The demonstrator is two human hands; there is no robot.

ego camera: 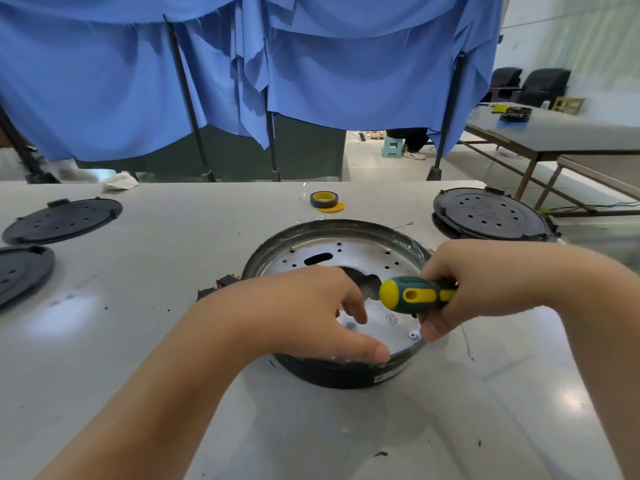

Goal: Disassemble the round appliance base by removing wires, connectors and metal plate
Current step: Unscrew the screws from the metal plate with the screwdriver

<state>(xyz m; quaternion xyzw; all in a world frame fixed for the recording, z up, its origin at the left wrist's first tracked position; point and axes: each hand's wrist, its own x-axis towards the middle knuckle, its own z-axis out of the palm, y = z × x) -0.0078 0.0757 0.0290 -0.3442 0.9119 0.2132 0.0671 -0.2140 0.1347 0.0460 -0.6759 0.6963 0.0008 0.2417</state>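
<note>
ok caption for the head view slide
Left hand steadies the round base; right hand holds a screwdriver over its metal plate.

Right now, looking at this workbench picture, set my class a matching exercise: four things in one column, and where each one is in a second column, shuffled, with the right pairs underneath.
Things
1. screwdriver
2. tape roll
3. metal plate
4. stacked black covers

Places
A. inside the round base
B. far right of the table
C. gripped in the right hand
D. on the table beyond the base

The left hand is not part of the matching: its thumb lies on the base's near rim.

Pairs: 1-C, 2-D, 3-A, 4-B
</note>
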